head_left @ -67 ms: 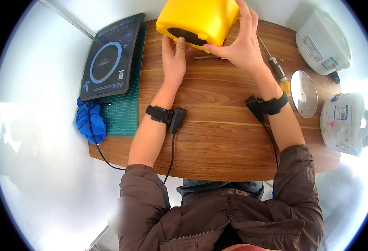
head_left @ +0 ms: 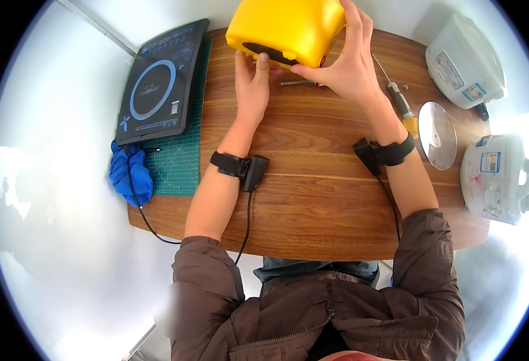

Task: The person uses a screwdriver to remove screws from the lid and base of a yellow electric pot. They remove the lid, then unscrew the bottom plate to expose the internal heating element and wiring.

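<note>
Hands meet at the upper centre of the frame, both on a yellow plastic housing (head_left: 285, 30) that rests on the wooden tabletop (head_left: 312, 198). The left hand (head_left: 251, 90) lies under its near edge, thumb pressed up against the dark opening in its underside, fingers partly hidden beneath it. The right hand (head_left: 348, 63) wraps the housing's right side, fingers curled up over the top and thumb reaching in below. Each wrist wears a black band with a cable running back toward the body. Just right of the right hand lies a screwdriver (head_left: 400, 99) with a yellow handle, and a round metal lid (head_left: 437, 135) sits beside it. Two white rice cookers (head_left: 466, 60) stand at the right edge. At upper left, a black induction hob (head_left: 162, 84) sits on a green cutting mat (head_left: 183, 162), with blue gloves (head_left: 129, 174) next to it.
</note>
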`<act>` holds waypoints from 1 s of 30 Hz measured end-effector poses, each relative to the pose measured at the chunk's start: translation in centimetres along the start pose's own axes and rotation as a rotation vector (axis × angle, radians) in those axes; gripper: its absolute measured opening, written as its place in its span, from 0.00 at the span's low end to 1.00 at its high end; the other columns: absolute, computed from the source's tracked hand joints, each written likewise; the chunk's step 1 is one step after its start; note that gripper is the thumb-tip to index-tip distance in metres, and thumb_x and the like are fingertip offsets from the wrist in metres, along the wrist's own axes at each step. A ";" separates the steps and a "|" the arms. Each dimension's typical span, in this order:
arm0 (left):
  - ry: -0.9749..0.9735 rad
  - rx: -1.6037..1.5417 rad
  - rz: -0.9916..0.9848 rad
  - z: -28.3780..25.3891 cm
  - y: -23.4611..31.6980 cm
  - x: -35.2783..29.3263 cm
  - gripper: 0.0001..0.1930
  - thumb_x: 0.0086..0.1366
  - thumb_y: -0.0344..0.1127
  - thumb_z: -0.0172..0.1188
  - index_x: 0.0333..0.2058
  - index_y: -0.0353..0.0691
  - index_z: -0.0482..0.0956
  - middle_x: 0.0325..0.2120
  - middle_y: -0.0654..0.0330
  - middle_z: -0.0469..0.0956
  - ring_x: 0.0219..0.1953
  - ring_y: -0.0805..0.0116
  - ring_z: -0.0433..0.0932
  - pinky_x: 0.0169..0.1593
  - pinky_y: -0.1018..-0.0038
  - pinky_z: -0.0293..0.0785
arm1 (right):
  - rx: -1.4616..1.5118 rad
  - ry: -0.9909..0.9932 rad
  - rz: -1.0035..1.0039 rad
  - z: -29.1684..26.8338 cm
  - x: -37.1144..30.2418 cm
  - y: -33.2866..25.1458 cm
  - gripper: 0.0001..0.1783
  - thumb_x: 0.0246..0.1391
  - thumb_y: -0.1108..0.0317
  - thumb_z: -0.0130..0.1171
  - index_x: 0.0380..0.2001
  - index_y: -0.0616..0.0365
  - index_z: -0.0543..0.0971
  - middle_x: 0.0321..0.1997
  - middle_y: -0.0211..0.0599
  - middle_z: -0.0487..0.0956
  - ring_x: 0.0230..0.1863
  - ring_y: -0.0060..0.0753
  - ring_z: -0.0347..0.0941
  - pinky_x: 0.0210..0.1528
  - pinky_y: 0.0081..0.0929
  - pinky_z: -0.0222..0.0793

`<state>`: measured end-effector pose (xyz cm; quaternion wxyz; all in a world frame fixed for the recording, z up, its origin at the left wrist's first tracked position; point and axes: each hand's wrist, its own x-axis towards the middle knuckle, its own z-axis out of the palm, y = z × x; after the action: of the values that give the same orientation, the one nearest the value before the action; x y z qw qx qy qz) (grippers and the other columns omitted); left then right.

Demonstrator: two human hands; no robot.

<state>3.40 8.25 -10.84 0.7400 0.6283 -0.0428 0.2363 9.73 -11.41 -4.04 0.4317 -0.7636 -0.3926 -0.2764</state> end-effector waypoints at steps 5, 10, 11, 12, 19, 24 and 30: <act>-0.305 -0.391 -0.129 0.6 0.4 -0.6 0.50 0.70 0.76 0.47 0.76 0.46 0.46 0.62 0.53 0.71 0.60 0.57 0.77 0.65 0.52 0.76 | -0.229 0.103 -0.133 -0.2 0.3 -1.3 0.66 0.39 0.57 0.86 0.75 0.60 0.55 0.68 0.58 0.63 0.68 0.57 0.63 0.67 0.49 0.69; -0.324 -0.402 -0.242 0.8 1.7 -0.6 0.57 0.60 0.89 0.30 0.76 0.51 0.52 0.70 0.56 0.64 0.69 0.54 0.69 0.68 0.49 0.72 | -0.272 -0.008 -0.258 0.8 -0.7 -0.8 0.73 0.27 0.58 0.90 0.77 0.43 0.57 0.71 0.51 0.57 0.69 0.60 0.59 0.68 0.54 0.71; -0.268 -0.394 -0.260 1.1 2.4 -0.8 0.58 0.58 0.90 0.27 0.75 0.52 0.53 0.71 0.58 0.63 0.71 0.54 0.66 0.68 0.49 0.72 | -0.261 -0.014 -0.264 0.9 -0.7 -0.7 0.71 0.28 0.58 0.89 0.77 0.42 0.58 0.71 0.49 0.59 0.68 0.59 0.60 0.68 0.54 0.71; -0.260 -0.409 -0.264 1.2 2.8 -0.8 0.58 0.60 0.89 0.28 0.75 0.51 0.53 0.71 0.55 0.63 0.71 0.52 0.67 0.68 0.48 0.73 | -0.250 -0.019 -0.270 0.9 -0.8 -0.6 0.69 0.29 0.59 0.88 0.76 0.42 0.60 0.70 0.47 0.60 0.67 0.58 0.62 0.68 0.54 0.70; -0.202 -0.672 -0.289 0.4 3.1 -0.6 0.49 0.69 0.81 0.30 0.75 0.49 0.53 0.71 0.51 0.62 0.72 0.48 0.65 0.68 0.42 0.73 | -0.139 -0.071 -0.356 0.0 0.5 -1.6 0.36 0.52 0.62 0.75 0.65 0.48 0.75 0.51 0.39 0.79 0.57 0.49 0.75 0.60 0.47 0.75; -0.201 -0.641 -0.272 0.3 2.2 -0.8 0.45 0.72 0.76 0.37 0.74 0.49 0.56 0.71 0.54 0.63 0.72 0.51 0.64 0.71 0.43 0.68 | 0.062 -0.213 -0.146 0.2 -0.2 -2.1 0.16 0.60 0.62 0.68 0.48 0.58 0.82 0.38 0.44 0.85 0.40 0.51 0.82 0.42 0.43 0.78; -0.152 -0.578 -0.245 0.5 2.0 -1.1 0.40 0.75 0.71 0.44 0.72 0.47 0.61 0.68 0.55 0.68 0.72 0.55 0.65 0.71 0.47 0.67 | 0.008 -0.297 0.027 0.6 -0.7 -4.1 0.09 0.61 0.66 0.65 0.41 0.59 0.82 0.27 0.47 0.83 0.31 0.54 0.81 0.33 0.43 0.77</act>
<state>1.74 7.60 -9.33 0.9055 0.4083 -0.0872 0.0759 5.95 -9.85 -3.07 0.3755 -0.7996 -0.4430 -0.1529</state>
